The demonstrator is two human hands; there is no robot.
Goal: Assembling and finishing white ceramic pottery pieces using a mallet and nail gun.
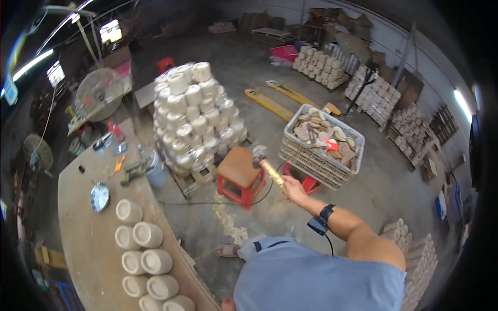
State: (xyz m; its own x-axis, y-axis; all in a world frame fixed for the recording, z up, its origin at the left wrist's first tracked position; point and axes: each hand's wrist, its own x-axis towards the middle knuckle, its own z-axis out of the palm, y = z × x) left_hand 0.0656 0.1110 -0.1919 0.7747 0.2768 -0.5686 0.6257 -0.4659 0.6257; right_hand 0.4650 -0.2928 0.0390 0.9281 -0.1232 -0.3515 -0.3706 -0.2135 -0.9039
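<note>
My right hand [294, 191] is closed round the yellowish handle of a hammer-like tool [273, 173]. The tool points up and left, and its dark grey head is blurred, so its exact kind is unclear. That head hangs just beside a red stool [241, 168] with a brown top. At the lower edge, a small rounded patch of skin seems to be part of my left hand [227, 304]; its fingers cannot be made out. Close to it, several pale cylindrical blocks with round recessed ends [156, 261] stand in two rows on the worktable [88, 238].
A grey crate [316, 168] full of flat rounded pieces sits on a red stool. Behind are a wrapped stack of pale cylinders [194, 114] and a yellow pallet jack [270, 105]. The table also holds a small bowl [100, 197]; a fan [99, 93] stands beyond.
</note>
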